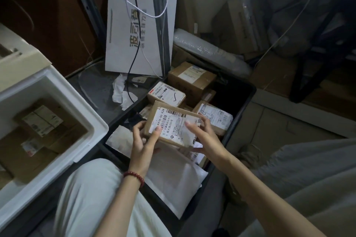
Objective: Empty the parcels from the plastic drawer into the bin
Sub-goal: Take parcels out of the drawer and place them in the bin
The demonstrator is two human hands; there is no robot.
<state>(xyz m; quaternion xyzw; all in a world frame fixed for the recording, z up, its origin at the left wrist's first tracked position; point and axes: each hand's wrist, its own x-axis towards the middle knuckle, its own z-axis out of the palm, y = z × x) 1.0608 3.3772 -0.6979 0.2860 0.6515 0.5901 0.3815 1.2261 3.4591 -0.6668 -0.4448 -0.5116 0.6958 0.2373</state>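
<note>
I hold a flat brown cardboard parcel [171,123] with a white shipping label above the black bin [243,106]. My left hand [143,140] grips its left edge, and my right hand [204,134] holds its right edge with fingers curled round it. Under it the bin holds several parcels: a large brown box [191,77], a small labelled box [166,93], a labelled packet [216,116] and a white padded mailer [173,175]. On the left the white plastic drawer [92,131] stands open with brown labelled parcels [40,121] inside.
A white paper carrier bag [140,31] leans at the back, with black and white cables hanging before it. Crumpled paper [120,92] lies on the floor. Bubble-wrapped rolls [210,50] and cardboard boxes fill the back right. My knees flank the bin.
</note>
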